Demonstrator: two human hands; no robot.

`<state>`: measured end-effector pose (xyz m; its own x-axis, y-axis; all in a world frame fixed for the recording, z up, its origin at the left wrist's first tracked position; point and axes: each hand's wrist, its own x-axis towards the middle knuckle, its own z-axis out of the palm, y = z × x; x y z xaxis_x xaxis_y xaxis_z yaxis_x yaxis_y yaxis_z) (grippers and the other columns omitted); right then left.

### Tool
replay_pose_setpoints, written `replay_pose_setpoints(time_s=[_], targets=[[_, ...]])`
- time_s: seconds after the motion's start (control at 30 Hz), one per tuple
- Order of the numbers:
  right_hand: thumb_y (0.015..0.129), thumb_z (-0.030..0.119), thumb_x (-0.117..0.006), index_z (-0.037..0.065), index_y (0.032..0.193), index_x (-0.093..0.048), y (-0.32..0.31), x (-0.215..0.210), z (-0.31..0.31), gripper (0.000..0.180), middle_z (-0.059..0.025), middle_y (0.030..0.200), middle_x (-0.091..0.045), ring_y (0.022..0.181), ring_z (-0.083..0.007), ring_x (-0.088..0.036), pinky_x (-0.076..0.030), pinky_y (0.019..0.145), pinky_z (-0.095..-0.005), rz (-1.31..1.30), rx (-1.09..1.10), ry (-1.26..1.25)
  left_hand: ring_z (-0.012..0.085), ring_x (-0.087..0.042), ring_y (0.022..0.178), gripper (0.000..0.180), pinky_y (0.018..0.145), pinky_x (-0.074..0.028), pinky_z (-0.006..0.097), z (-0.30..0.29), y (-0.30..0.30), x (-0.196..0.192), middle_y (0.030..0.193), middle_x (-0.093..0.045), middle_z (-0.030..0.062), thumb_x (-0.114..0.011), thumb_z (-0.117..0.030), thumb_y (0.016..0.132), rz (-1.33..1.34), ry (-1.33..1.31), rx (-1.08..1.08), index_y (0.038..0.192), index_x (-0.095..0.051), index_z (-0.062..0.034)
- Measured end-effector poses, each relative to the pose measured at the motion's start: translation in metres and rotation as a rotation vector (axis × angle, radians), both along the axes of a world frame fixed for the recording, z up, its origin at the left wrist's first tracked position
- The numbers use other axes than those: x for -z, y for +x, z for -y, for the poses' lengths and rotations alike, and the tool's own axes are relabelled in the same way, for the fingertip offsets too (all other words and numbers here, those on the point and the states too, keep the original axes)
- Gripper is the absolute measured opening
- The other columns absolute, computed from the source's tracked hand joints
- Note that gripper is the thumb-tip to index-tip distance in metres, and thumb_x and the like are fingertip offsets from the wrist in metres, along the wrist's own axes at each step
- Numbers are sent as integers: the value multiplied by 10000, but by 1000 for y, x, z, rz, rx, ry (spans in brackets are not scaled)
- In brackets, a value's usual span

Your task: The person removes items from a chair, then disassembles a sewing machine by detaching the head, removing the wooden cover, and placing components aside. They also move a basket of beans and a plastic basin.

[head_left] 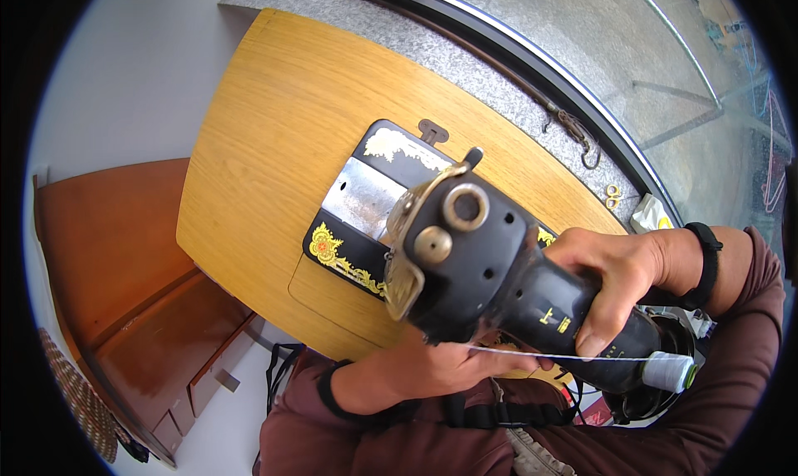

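Observation:
A black sewing machine [465,260] with gold floral decoration stands on a wooden table, its rounded head closest to me. My right hand [611,281] wraps over the machine's arm, the thumb on the near side. Below the head is my left hand [436,361], reaching in beneath the arm; the machine hides most of its fingers, so I cannot tell what they hold. A white thread [573,357] stretches from a spool [667,370] at the right end and crosses in front of the left fingers. The needle area is out of sight behind the head.
The wooden table [258,135] reaches left and far, up to a speckled stone ledge [332,2] under a window. A metal rod with a hook [573,127], yellow-handled scissors [613,196] and a white packet [652,214] lie along the ledge. Reddish-brown furniture [125,251] stands at left.

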<state>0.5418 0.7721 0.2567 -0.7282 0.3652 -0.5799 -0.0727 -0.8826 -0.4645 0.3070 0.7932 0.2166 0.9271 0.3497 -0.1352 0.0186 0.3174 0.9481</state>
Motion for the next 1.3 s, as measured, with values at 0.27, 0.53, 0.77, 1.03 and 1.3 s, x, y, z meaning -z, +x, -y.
replay_pose_setpoints(time_s=[0.27,0.53,0.77,1.03,1.3], targets=[[673,135,-807,-28,1008,-608,-5,4,4,422,-64,848,-673,760,-113,-627,-515,679,-274,46,-11,50,315,-648,776,195,566,-498,422,16,-79,50,858,-660,148,-654,-237,841,-218,658,382,903,-708,-60],[679,138,-803,-24,1005,-610,-11,4,4,412,-50,839,-673,760,-102,-621,-509,681,-267,51,-13,69,224,-622,542,71,417,-461,347,40,-100,87,656,-613,82,-630,-114,723,-286,1091,279,769,-675,-83],[675,127,-805,-23,993,-611,-9,3,4,402,-47,827,-670,757,-98,-617,-509,680,-267,61,-12,69,200,-609,480,111,398,-468,340,45,-100,84,611,-606,100,-598,-74,708,-223,1129,246,779,-671,-31],[672,108,-800,-31,992,-610,-4,3,5,397,-51,825,-672,751,-97,-618,-511,674,-269,47,-4,51,170,-598,475,215,415,-477,291,29,-93,45,737,-646,157,-598,-80,710,-111,1346,301,862,-674,51],[660,157,-797,-27,943,-611,-17,4,7,386,-55,801,-670,737,-106,-613,-507,672,-280,155,-32,109,110,-567,467,307,423,-449,228,30,-106,25,973,-667,236,-591,-96,713,-66,1298,167,957,-679,69]])
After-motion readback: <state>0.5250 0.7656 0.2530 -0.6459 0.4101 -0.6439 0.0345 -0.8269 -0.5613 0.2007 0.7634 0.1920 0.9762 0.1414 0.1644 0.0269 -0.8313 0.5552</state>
